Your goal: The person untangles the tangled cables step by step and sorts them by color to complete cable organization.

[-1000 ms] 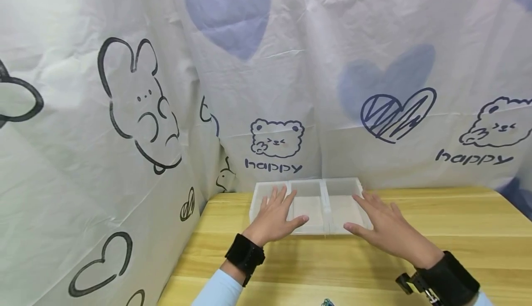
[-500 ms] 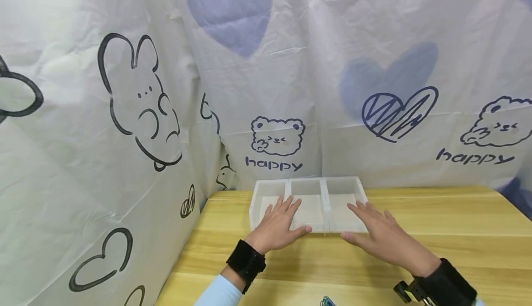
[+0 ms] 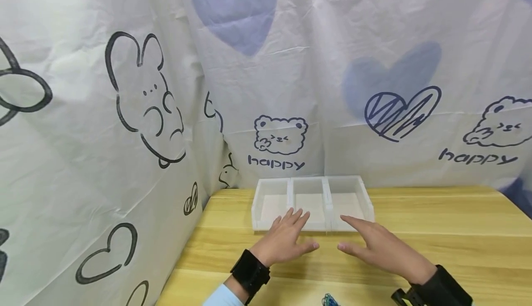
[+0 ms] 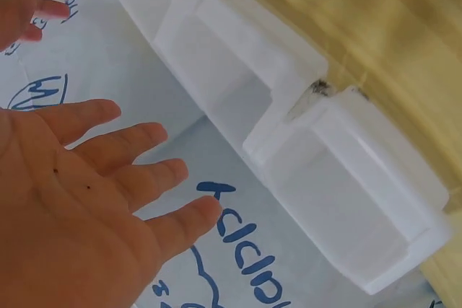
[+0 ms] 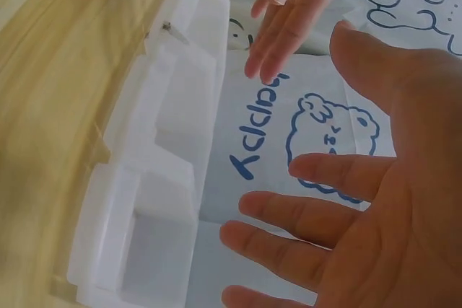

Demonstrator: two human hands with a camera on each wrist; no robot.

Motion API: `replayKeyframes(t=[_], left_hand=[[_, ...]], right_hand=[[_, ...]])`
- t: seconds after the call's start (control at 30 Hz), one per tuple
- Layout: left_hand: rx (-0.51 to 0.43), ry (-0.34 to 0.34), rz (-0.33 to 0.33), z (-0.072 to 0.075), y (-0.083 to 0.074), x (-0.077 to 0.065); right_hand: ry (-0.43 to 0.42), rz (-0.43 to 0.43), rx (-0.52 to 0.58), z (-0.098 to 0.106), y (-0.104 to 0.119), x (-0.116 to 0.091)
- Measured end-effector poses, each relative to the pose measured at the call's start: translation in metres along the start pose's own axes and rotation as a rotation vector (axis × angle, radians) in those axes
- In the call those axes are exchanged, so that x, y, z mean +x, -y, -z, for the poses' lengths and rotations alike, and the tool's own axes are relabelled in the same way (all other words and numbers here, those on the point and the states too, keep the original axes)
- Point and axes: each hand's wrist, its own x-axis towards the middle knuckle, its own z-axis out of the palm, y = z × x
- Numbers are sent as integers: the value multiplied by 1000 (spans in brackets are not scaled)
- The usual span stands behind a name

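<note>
A white three-compartment box (image 3: pixel 326 204) stands at the back of the wooden table, its visible compartments holding nothing. My left hand (image 3: pixel 284 240) hovers in front of its left and middle parts, fingers spread and straight. To the right, my right hand (image 3: pixel 384 248) is held above the table with fingers extended and thumb apart. Neither hand grips anything. In the left wrist view the left palm (image 4: pixel 79 200) faces the box with a gap between them. The right wrist view shows the right palm (image 5: pixel 375 221) likewise apart from the box.
A small bundle of blue-green strands (image 3: pixel 329 300) lies at the bottom edge of the head view, partly cut off. Behind the wooden table (image 3: pixel 436 223) and along its left side hangs a white printed cloth (image 3: pixel 332 66).
Both hands have drawn back from the box toward the table's front. They have also come slightly closer together. More of the box and of the blue-green bundle now shows.
</note>
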Motion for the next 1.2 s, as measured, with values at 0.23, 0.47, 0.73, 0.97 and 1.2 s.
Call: replayKeyframes(t=[0.23,0.47,0.73,0.97,1.2], left_hand=[[4,25,-1,-8,-2,-3],[3,18,-88,-20,-2,-3],[-2,96,-198,-36,-10,-4],[28,215,-322,-56,-25,-11],[58,269,-474,-73,-38,-12]], right_hand=[[13,0,4,-4,-2,-2],[63,-11,10,-9,-5,-5],[96,23,39,-16,-8,-7],[128,47,57,-23,-11,-10],[193,26,98,-25,-12,-11]])
